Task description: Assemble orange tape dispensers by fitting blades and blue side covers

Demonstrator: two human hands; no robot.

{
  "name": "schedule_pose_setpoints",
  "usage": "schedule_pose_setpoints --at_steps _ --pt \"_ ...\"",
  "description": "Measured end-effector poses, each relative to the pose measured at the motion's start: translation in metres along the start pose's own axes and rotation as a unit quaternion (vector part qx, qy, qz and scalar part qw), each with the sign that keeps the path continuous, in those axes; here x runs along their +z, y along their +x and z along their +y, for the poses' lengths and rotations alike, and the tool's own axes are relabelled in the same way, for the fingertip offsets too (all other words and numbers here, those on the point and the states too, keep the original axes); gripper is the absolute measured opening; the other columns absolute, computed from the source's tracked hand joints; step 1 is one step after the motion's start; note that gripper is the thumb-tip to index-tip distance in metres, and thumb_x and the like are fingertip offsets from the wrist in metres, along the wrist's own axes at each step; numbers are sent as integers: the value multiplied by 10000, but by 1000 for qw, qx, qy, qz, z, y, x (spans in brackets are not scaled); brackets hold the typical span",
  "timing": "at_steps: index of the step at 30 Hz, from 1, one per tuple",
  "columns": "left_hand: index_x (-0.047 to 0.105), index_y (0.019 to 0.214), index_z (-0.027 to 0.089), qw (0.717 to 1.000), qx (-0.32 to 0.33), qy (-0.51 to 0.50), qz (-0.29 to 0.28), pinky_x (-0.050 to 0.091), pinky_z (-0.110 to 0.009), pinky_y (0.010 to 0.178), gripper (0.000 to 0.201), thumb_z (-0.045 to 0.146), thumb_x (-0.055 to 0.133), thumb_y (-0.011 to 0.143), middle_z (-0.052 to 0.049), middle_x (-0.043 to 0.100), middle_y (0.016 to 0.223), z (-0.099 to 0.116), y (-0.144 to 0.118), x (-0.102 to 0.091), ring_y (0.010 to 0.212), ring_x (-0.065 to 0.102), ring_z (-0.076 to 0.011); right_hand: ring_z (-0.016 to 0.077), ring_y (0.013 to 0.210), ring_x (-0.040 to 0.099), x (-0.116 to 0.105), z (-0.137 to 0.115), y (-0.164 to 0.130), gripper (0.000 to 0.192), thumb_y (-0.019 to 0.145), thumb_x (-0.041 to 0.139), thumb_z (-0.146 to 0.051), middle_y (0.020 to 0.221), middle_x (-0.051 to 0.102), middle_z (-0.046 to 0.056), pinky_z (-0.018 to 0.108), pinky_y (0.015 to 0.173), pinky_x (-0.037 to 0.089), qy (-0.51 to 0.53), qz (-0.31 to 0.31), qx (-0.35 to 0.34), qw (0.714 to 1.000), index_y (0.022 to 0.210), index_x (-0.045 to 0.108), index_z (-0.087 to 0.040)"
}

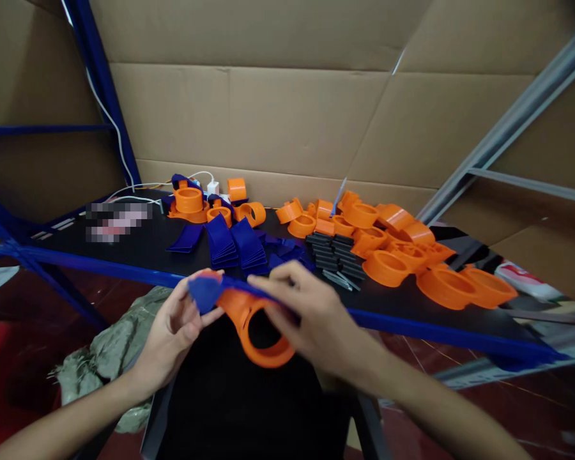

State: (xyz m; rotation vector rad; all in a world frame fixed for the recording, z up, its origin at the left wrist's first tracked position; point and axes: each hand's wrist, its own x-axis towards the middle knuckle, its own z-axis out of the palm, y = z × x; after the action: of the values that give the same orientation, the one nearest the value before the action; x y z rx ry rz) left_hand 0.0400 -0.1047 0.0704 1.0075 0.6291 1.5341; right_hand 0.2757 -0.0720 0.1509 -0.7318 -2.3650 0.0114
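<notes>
An orange ring part [261, 332] is held just in front of the black table [138, 255]. The left hand [175, 332] is closed on a blue piece [205, 291] at its end; the right hand [311, 313], blurred, seems pinched on its top. Stacked blue pieces [234, 246] lie on the table behind.

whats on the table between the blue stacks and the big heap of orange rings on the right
In the head view, stacks of small black pieces sit between the blue stacks and the heap of orange rings, on the black table.
</notes>
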Motion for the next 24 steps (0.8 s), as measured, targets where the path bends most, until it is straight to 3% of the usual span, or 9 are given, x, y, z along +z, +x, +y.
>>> schedule_pose_setpoints --at_steps 2,5,7,10,13,17,21,24 --pt "579 1321 267 999 19 -19 -19 478 -521 1032 554 509 694 836 -120 560 1435 1 3 3 1346 480 -353 188 874 635 -22 34 35 318 946 555 -229 981 662 67 315 782 531 -26 -22 38 999 1224 709 -248" --pt "609 1291 212 995 -57 34 -79 483 -537 995 386 407 522 970 -154 673 1257 0 1 5 1141 640 -331 243 827 653 -47 101 98 288 884 661 -342 869 702 107 357 777 498 -125 -72 155 977 1073 777 -159" --pt "639 1247 193 982 -101 93 -130 479 -491 979 338 361 494 992 -143 719 1127 -1 -3 6 1018 687 -296 296 884 661 -50 144 138 401 830 719 -369 885 706 181 378 798 488 -192 -60 246 948 1060 757 -43" --pt "669 1198 199 958 -138 165 -192 478 -425 945 306 356 501 996 -116 733 1031 -1 -7 9 964 693 -265 345 1053 640 -35 191 185 480 852 698 -319 1078 678 267 392 873 482 -233 -70 317 917 1164 681 45" --pt "680 1168 211 939 -166 195 -228 489 -381 903 288 364 508 994 -103 729 1024 1 -8 10 945 691 -242 367 1181 587 -8 211 212 553 847 712 -289 1201 631 298 417 963 456 -242 -85 335 907 1254 614 72" --pt "680 1154 210 926 -180 213 -256 488 -368 901 277 364 515 993 -97 724 1014 1 -9 8 935 684 -221 351 1236 561 25 221 227 612 819 755 -306 1239 620 300 412 1025 431 -248 -105 336 903 1280 595 63" --pt "672 1162 198 915 -188 229 -272 486 -379 908 285 367 515 994 -100 726 1023 -2 -9 5 940 682 -220 340 1202 591 45 229 227 606 757 811 -372 1181 665 272 362 988 469 -252 -141 329 899 1201 667 14" --pt "669 1158 189 910 -193 235 -282 488 -374 902 280 358 515 996 -97 727 1013 -2 -10 6 929 681 -212 311 1085 648 48 237 224 561 726 826 -421 1067 723 205 330 890 511 -247 -180 317 898 1130 716 -49"
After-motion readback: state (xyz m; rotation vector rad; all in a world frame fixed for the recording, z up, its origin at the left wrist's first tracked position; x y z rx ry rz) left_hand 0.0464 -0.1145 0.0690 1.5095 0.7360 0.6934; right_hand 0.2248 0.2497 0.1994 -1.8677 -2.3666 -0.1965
